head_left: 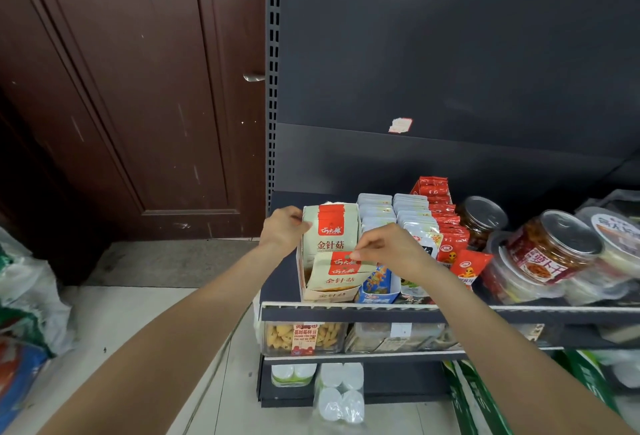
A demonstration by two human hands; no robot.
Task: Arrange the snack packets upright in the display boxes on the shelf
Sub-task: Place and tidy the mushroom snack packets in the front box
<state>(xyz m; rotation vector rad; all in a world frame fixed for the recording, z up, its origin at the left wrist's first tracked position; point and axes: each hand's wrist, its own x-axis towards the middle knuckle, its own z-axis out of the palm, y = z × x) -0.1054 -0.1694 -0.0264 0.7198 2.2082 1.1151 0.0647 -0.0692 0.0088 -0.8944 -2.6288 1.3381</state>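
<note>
Nearest the camera, two bare forearms reach up from the bottom edge toward a dark metal shelf. The right hand has its thumb and forefinger pinched together on the top edge of a white-and-red snack packet — one of several leaning forward at the front of the leftmost display box. That box stands at the shelf's left front corner, just beside a blue box. A little farther in, the left hand grips the left edge of an upright snack packet stack in the same box, fingers curled round its side. Behind the right hand stand rows of grey packets and red packets, all upright. To the right lie clear jars with silvery lids, some tipped on their sides. Beyond everything rises the shelf's dark back panel — with a brown wooden door to its left.
</note>
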